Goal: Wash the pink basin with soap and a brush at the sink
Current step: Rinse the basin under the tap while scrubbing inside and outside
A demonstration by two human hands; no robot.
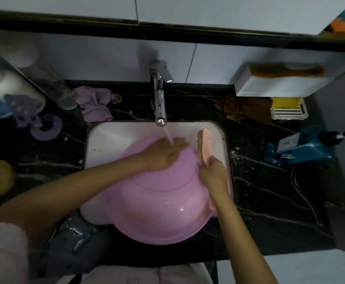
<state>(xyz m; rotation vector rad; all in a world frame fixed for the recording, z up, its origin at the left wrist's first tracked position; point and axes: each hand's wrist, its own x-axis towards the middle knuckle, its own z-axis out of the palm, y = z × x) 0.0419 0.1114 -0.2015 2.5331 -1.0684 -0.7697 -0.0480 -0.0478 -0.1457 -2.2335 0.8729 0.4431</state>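
Two bare hands work over an upturned pink basin (157,203) that lies across the white sink (106,138), its near rim overhanging the sink's front edge. The left hand (163,153), fingers spread and flat, presses on the basin's base, where the stream from the chrome tap (159,93) strikes the fingers. The right hand (213,173) grips the near end of a pink brush (203,145), bristles facing left and touching the basin's right side. Farther out on the dark counter: a purple cloth (94,104) far left, a brown cloth (245,108) far right, and a blue pump bottle (298,147) on its side at right.
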